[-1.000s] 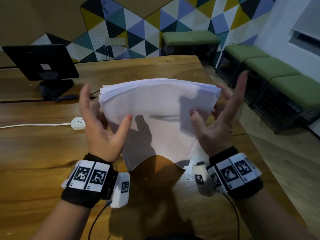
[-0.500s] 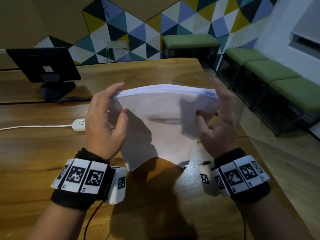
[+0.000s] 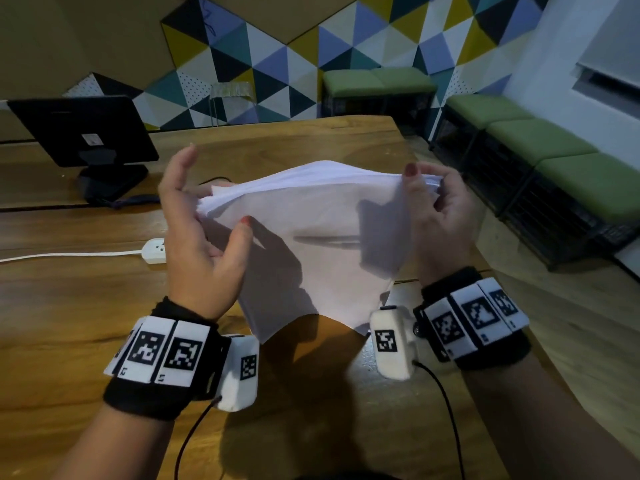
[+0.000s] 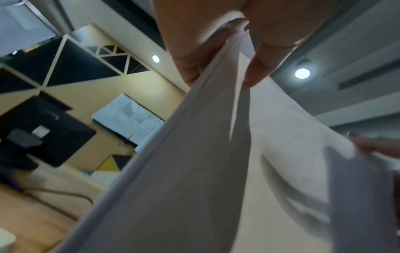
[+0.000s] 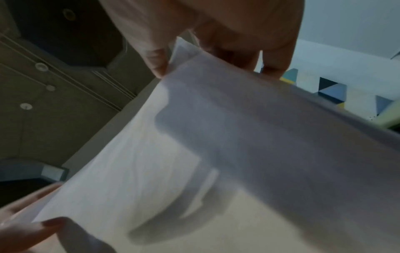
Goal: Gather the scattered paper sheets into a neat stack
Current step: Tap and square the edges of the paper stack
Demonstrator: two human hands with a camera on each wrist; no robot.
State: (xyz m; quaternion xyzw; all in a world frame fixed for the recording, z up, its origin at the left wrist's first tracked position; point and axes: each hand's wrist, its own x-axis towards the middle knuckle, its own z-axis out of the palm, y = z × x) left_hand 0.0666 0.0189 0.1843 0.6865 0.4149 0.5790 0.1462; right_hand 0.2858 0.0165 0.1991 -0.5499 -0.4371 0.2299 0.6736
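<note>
A stack of white paper sheets [image 3: 311,237] stands upright above the wooden table [image 3: 104,306], with its lower corner near the tabletop. My left hand [image 3: 218,213] holds the left edge, its thumb on the front face and one finger raised straight up. The left wrist view shows the paper stack [image 4: 194,171] pinched between thumb and fingers. My right hand [image 3: 426,187] grips the top right corner, thumb on top and fingers curled behind. In the right wrist view the paper stack [image 5: 216,154] fills most of the picture. The top sheets bulge and fan apart along the upper edge.
A black monitor [image 3: 86,133] stands at the back left of the table. A white power strip [image 3: 154,251] with its cable lies just left of my left hand. Green-cushioned benches [image 3: 554,150] line the wall past the table's right edge.
My left fingers have lifted off the top edge and the left side of the stack has dropped. My right hand now grips the top right corner, and the upper sheets have fanned apart.
</note>
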